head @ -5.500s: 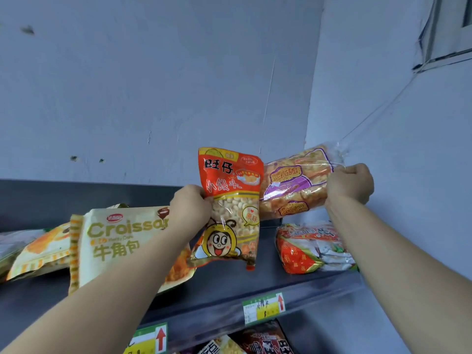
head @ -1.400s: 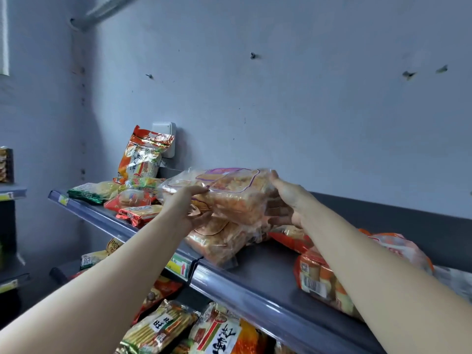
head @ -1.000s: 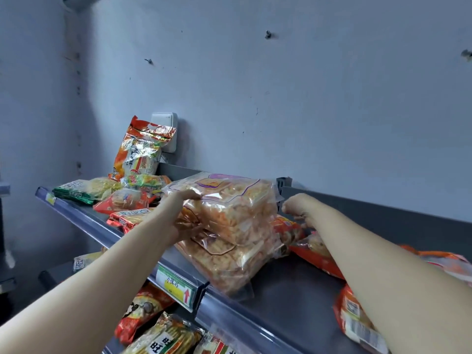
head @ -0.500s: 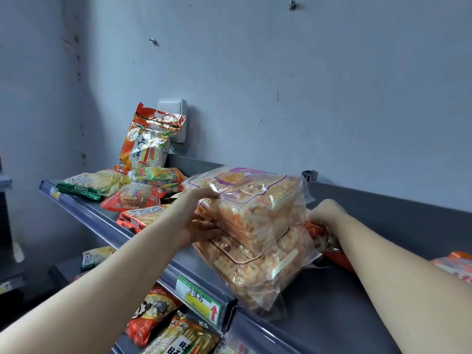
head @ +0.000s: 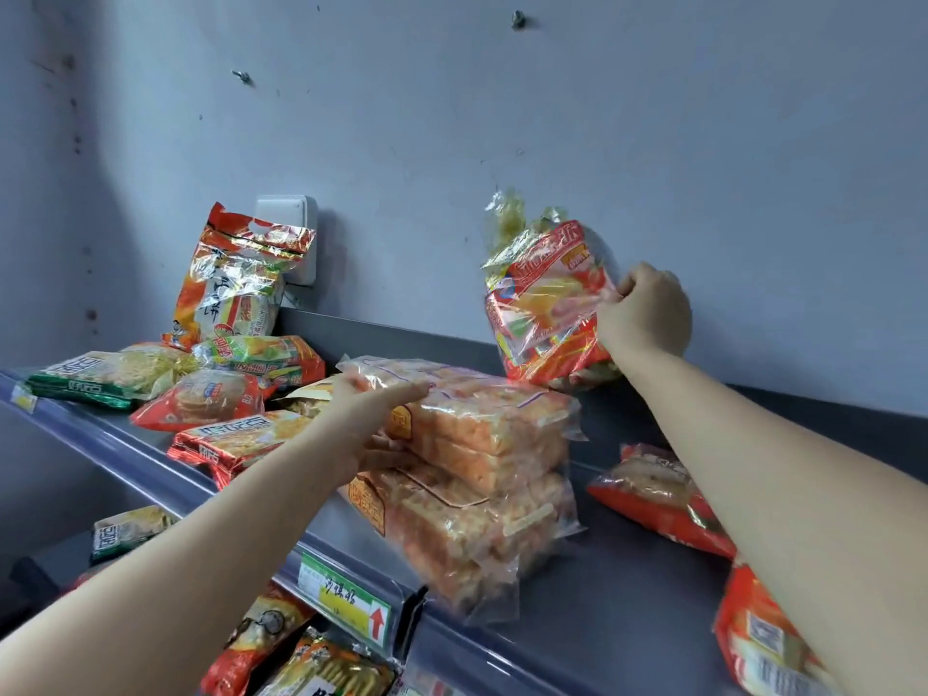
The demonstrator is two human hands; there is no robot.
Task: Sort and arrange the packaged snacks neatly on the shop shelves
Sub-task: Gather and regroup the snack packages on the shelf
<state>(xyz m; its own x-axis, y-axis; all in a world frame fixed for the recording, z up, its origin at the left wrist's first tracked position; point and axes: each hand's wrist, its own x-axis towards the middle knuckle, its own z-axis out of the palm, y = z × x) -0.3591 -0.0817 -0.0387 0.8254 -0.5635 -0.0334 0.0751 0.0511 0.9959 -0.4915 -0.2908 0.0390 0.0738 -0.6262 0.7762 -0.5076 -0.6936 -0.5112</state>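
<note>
- The right hand (head: pixel 648 308) pinches the edge of a red-and-yellow snack bag (head: pixel 547 313) with curled fingers and holds it in the air, up behind the stack of two clear biscuit packs (head: pixel 482 459).
- The left hand (head: pixel 364 427) lies flat against the left end of that stack, its fingers stretched over the upper pack and not curled round anything — it looks like a steadying touch.
- The hands are well apart, with the stack between them.
- Half a second ago the right hand was low behind the stack, down among the packets there. Now the bag is lifted clear of the shelf (head: pixel 577 620).
- That suggests the clear packs are settled as a pile and the next item has been picked out for sorting — where it belongs cannot be told yet.
- Right of the stack, another red pack (head: pixel 658 494) lies flat on the shelf.
- Left of the stack lie several flat packets in a loose heap (head: pixel 221 394), and behind them a tall foil bag (head: pixel 236 288) leans against the wall.
- These packets are not yet lined up.
</note>
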